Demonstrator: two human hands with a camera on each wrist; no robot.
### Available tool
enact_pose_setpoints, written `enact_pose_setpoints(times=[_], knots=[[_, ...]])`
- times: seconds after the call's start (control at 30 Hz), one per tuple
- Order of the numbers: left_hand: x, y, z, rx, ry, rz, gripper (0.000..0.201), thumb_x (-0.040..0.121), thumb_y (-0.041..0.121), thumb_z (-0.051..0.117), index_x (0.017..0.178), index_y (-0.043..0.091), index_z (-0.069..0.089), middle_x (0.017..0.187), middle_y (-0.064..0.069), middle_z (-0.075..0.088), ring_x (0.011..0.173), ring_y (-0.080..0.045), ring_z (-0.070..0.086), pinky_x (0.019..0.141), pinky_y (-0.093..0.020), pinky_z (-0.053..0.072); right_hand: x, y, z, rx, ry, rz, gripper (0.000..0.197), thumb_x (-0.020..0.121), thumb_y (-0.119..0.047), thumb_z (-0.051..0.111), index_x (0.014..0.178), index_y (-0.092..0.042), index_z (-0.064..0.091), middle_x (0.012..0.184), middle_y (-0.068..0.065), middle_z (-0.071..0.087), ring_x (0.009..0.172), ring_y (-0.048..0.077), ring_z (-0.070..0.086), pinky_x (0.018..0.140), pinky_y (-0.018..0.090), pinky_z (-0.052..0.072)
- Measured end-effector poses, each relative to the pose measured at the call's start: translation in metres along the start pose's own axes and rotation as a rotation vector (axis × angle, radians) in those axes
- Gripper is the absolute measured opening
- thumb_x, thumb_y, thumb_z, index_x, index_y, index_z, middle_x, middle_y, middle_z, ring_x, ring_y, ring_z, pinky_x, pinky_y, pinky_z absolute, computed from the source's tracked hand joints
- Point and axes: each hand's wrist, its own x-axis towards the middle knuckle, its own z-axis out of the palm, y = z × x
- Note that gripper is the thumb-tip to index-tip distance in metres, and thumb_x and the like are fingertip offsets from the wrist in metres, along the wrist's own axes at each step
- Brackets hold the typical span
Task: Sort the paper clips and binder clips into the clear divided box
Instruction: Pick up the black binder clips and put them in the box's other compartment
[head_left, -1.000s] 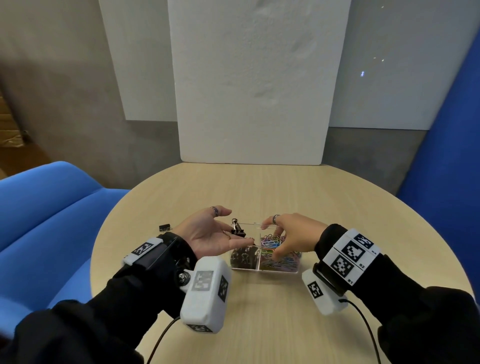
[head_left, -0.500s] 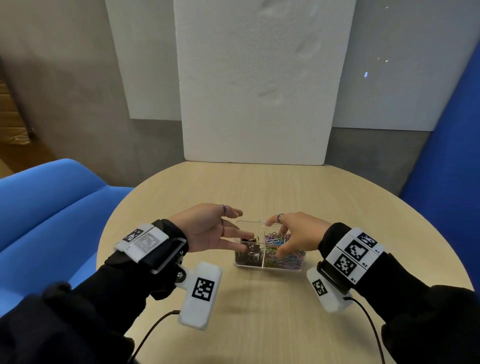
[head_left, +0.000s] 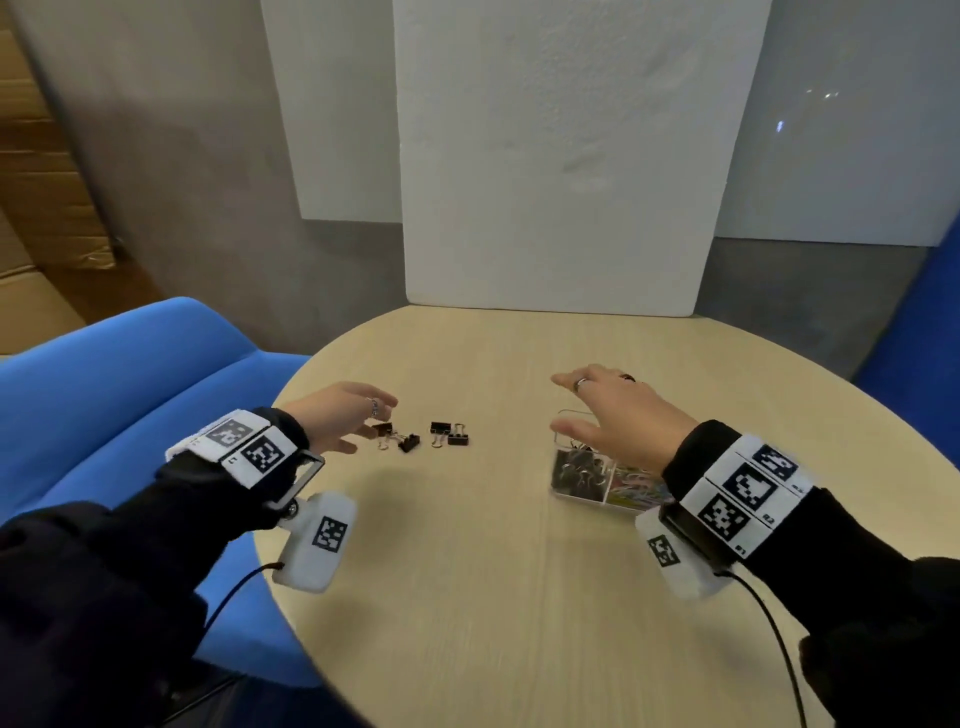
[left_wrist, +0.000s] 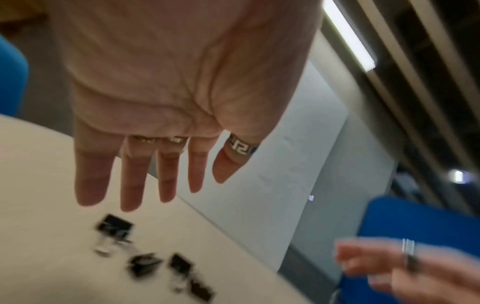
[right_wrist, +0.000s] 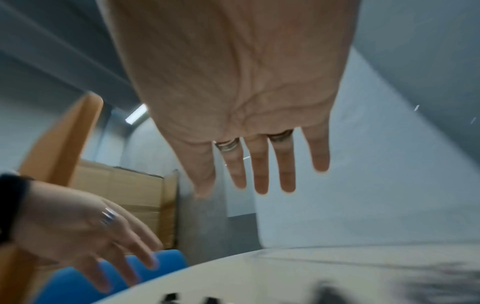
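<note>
Both hands empty, fingers spread: left hand (head_left: 337, 423) over loose black binder clips (head_left: 423, 435) on counter, right hand (head_left: 621, 418) above clear divided box (head_left: 582, 480). Better pinch one clip body, not the handles.

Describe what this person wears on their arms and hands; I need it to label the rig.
Both arms have black sleeves. Each wrist carries a white band printed with black square markers, a black bracket, and a white camera pod with its own marker and a thin black cable. The left hand and right hand wear metal rings.
</note>
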Motion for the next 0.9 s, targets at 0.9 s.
enact_pose_setpoints(times=[0.9], knots=[[-0.025,-0.044,0.047,0.895,-0.295,0.351,0.056,0.092,0.013,0.051,0.144,0.021,0.033,0.154,0.003,0.025,0.14,-0.015,0.027,0.113,-0.026,0.025,0.017,-0.058,0.072,-0.138,-0.494,-0.303,0.05,0.095,-0.017,0.044,0.144,-0.015,0.034,0.143,0.007,0.042,0.129,0.027,0.043,0.108,0.037,0.036]])
